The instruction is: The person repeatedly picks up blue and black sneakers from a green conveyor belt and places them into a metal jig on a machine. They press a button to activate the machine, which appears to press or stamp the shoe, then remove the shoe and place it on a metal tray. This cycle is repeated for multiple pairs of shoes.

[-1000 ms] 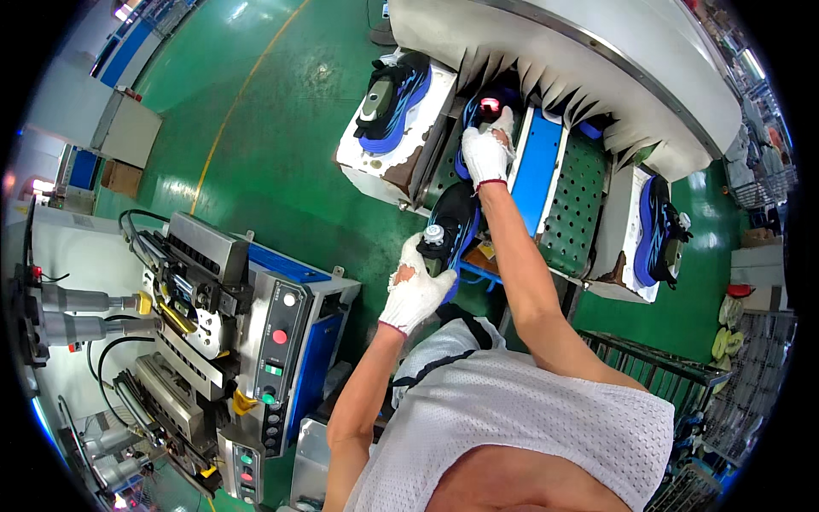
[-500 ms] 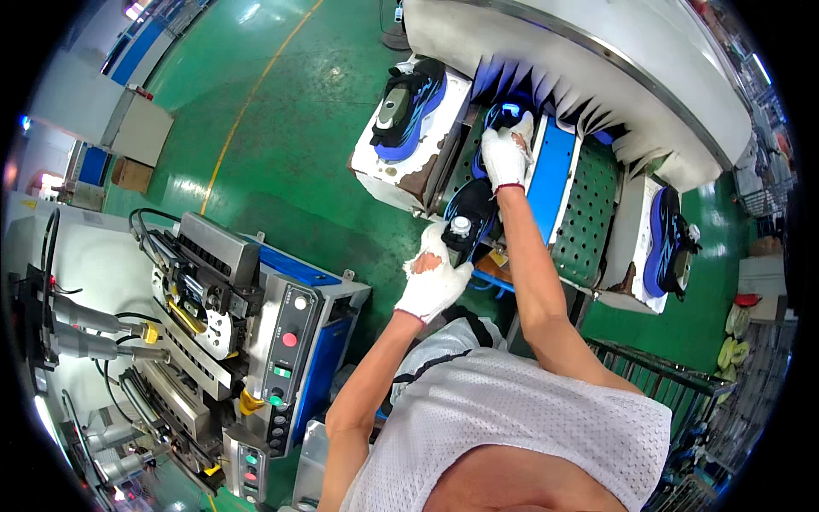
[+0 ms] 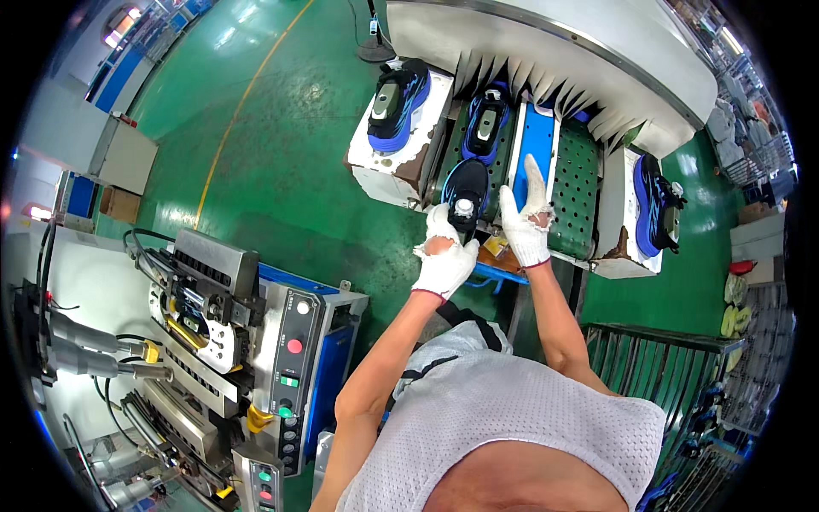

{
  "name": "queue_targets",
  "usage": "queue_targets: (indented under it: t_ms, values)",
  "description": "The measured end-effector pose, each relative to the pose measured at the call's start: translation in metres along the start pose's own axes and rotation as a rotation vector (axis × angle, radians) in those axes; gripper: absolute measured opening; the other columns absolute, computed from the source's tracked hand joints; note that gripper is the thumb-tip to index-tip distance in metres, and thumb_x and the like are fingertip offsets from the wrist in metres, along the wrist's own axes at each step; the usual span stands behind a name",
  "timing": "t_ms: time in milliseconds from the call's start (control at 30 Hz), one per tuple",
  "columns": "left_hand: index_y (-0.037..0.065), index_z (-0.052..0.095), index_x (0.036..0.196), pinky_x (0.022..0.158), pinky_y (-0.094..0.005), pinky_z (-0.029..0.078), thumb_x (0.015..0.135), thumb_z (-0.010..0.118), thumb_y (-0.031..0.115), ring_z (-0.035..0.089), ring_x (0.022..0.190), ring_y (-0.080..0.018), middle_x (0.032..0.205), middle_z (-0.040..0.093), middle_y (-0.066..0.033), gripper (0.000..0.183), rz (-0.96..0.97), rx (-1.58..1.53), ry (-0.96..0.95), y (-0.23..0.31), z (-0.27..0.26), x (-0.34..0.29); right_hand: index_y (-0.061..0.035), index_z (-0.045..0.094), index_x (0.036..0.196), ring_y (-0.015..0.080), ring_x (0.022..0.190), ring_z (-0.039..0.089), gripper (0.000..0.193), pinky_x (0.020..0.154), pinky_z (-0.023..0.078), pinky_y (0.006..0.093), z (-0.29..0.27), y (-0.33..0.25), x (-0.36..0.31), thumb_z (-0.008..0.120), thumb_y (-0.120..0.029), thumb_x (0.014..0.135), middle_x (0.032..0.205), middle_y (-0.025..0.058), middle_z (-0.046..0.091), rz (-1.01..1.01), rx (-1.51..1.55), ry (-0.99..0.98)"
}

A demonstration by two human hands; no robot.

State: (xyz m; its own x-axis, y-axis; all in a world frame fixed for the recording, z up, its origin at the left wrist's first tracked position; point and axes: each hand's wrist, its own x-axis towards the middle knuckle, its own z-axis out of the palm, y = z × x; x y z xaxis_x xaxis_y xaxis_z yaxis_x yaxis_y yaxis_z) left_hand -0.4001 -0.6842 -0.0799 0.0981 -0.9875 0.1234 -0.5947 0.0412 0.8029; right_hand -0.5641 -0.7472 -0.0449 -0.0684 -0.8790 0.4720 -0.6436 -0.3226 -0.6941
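A black sneaker with a blue sole lies on the green perforated conveyor, a white knob standing up from its opening. Around its near end my gloved left hand is closed, thumb and fingers on either side. To the right, my gloved right hand is open and empty, fingers stretched over the blue strip. Just beyond the first shoe sits a second sneaker, near the slit curtain flaps; a grey-green insert fills its opening. Both white gloves are torn at the palm side.
Similar sneakers rest on the left white ledge and the right white ledge. A pale machine hood spans the far side. At left stands a press machine with a button panel; a metal rack is at lower right.
My right hand has let go of the farther sneaker and drawn back toward me, opening. My left hand stays on the nearer sneaker. The view has shifted slightly.
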Motion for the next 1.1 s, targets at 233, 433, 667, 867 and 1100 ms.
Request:
queue_targets:
  t_ms: [233, 433, 667, 867, 1100]
  values:
    - [-0.008, 0.04, 0.137, 0.109, -0.0456, 0.039, 0.076, 0.071, 0.016, 0.048, 0.125, -0.0467, 0.131, 0.048, -0.031, 0.073, 0.049, -0.083, 0.037, 0.012, -0.004, 0.011, 0.0033, 0.052, 0.14, 0.0409, 0.138, 0.046, 0.053, 0.117, 0.035, 0.0467, 0.015, 0.058, -0.004, 0.065, -0.015, 0.092, 0.143, 0.0254, 0.053, -0.239, -0.254, 0.029]
    - [-0.012, 0.039, 0.136, 0.113, -0.0481, 0.037, 0.078, 0.069, 0.018, 0.045, 0.128, -0.0498, 0.133, 0.046, -0.0336, 0.072, -0.007, -0.018, 0.097, 0.004, 0.032, 0.009, 0.0088, 0.058, 0.133, 0.0411, 0.132, 0.052, 0.046, 0.114, 0.038, 0.0467, 0.017, 0.05, -0.003, 0.063, -0.018, 0.096, 0.139, 0.0275, 0.057, -0.191, -0.266, 0.016]
    - [-0.017, 0.043, 0.143, 0.11, -0.0587, 0.039, 0.079, 0.062, 0.025, 0.048, 0.135, -0.0474, 0.151, 0.038, -0.038, 0.078, -0.073, 0.061, -0.339, 0.015, 0.013, 0.017, 0.0099, 0.055, 0.135, 0.038, 0.131, 0.054, 0.05, 0.113, 0.04, 0.0424, 0.014, 0.06, -0.004, 0.064, -0.022, 0.097, 0.138, 0.0263, 0.058, -0.243, -0.304, -0.015]
    - [-0.011, 0.04, 0.147, 0.107, -0.0575, 0.041, 0.084, 0.058, 0.024, 0.049, 0.135, -0.0456, 0.146, 0.043, -0.039, 0.074, -0.044, 0.065, -0.109, 0.003, 0.034, 0.017, 0.0076, 0.056, 0.135, 0.0398, 0.13, 0.054, 0.05, 0.113, 0.039, 0.0439, 0.018, 0.041, -0.003, 0.062, -0.025, 0.098, 0.137, 0.0262, 0.059, -0.192, -0.235, -0.023]
    - [-0.011, 0.042, 0.139, 0.112, -0.0467, 0.038, 0.076, 0.076, 0.022, 0.047, 0.129, -0.0472, 0.136, 0.048, -0.0333, 0.078, 0.037, -0.167, 0.085, 0.012, 0.004, 0.032, 0.001, 0.061, 0.13, 0.04, 0.128, 0.055, 0.041, 0.113, 0.039, 0.0486, 0.026, 0.041, 0.006, 0.064, -0.011, 0.091, 0.132, 0.0226, 0.061, -0.227, -0.243, 0.035]
